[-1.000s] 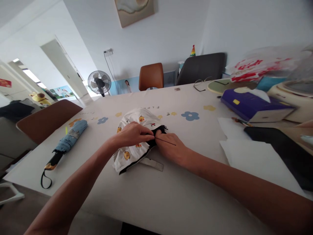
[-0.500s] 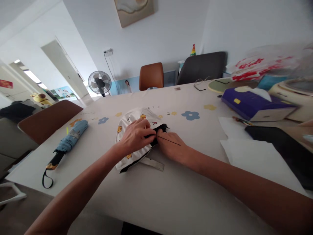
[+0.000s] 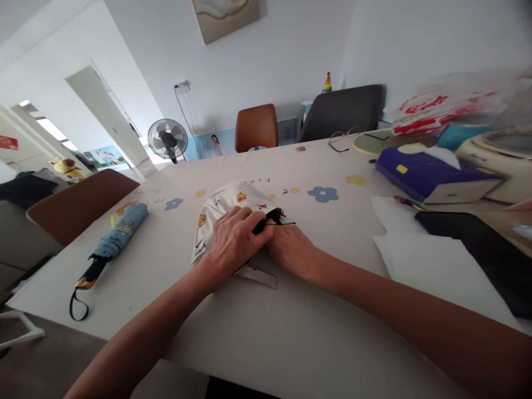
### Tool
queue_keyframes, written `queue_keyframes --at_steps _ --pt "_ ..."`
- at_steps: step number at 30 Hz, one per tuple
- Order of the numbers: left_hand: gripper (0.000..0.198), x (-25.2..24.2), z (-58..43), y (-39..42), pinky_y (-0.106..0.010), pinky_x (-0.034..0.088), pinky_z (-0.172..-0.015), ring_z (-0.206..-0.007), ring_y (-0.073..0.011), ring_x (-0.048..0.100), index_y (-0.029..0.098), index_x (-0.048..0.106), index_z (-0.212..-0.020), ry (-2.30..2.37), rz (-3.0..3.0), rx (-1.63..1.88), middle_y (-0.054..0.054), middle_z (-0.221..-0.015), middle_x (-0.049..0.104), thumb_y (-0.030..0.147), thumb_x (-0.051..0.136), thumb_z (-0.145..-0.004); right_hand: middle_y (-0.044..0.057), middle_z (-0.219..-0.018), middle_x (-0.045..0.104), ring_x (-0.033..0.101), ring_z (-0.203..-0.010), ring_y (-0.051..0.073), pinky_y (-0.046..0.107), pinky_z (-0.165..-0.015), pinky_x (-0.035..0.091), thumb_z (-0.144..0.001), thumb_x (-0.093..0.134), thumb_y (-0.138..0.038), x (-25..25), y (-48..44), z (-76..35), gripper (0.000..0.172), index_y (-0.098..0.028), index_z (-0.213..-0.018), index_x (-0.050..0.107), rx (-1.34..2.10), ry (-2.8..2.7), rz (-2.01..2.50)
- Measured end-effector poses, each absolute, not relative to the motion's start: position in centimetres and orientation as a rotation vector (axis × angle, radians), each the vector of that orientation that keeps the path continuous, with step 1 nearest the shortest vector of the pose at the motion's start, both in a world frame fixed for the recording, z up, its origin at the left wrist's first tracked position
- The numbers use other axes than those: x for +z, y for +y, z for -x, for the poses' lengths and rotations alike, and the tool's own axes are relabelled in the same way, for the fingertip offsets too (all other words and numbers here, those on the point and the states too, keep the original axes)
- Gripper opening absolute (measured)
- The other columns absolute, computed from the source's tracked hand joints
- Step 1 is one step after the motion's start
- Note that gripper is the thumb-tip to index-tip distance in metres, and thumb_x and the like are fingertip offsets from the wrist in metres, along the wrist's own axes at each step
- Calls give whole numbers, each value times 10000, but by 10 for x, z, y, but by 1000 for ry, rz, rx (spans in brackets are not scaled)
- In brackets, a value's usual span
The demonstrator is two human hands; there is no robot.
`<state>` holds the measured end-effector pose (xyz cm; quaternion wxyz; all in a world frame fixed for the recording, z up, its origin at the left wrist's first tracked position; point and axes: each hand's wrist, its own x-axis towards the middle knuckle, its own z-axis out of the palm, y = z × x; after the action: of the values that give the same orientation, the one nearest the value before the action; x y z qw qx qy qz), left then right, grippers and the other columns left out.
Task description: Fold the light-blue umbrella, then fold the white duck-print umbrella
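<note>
A white cloth item with small yellow cartoon prints and a black lining lies bunched on the table; it looks like a folded umbrella canopy. My left hand lies on top of it, fingers curled onto the black edge. Touching it from the right, my right hand pinches the same black edge, where a thin black thread or rib sticks out. A pale strap pokes out under both hands.
A folded blue umbrella lies at the left. At right sit white paper sheets, a black pad, a purple tissue box, glasses and a plastic bag. Chairs ring the table; a fan stands behind.
My left hand slid forward and settled flatter over the cloth. The thin black line that stretched out over my right hand is now drawn in short by the black edge.
</note>
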<state>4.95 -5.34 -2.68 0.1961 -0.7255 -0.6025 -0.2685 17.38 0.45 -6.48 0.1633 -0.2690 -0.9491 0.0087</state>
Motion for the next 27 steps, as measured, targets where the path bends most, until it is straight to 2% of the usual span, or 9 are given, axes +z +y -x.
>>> queue_keyframes --at_steps 9,16,19,21,27 --pt "303 -26 -56 -62 -277 381 -637 -828 -173 548 187 607 -773 -1801 2043 -661 -29 -799 644 384 405 -884 88 -735 665 624 -674 197 274 -531 371 -851 399 -51 -56 1 -172 212 -102 -841 605 3 -2771 867" --pt "261 -20 -39 -49 -273 416 -683 -866 -166 521 233 668 -824 -1782 2253 -679 -17 -842 635 411 477 -843 92 -784 663 629 -693 178 256 -534 366 -858 381 -88 -59 3 -174 231 -114 -802 603 56 -2751 829" --pt "223 -10 -21 -40 -301 434 -765 -957 -187 494 269 658 -969 -1753 2430 -509 -26 -980 607 341 504 -825 102 -796 655 630 -675 177 255 -519 358 -826 397 -82 -59 3 -174 200 -112 -797 593 29 -2753 874" --pt "277 -3 -9 -36 -335 437 -801 -1007 -210 477 281 628 -1047 -1785 2442 -394 -35 -1056 577 286 512 -796 110 -803 653 630 -653 182 262 -510 355 -791 414 -61 -58 2 -173 179 -101 -834 583 -15 -2753 918" --pt "436 4 8 -30 -382 440 -842 -1020 -225 496 322 586 -1109 -1878 2436 -336 -25 -1115 553 182 504 -704 94 -709 650 637 -639 204 274 -498 356 -768 417 -53 -55 -1 -173 173 -90 -869 553 -39 -2784 975"
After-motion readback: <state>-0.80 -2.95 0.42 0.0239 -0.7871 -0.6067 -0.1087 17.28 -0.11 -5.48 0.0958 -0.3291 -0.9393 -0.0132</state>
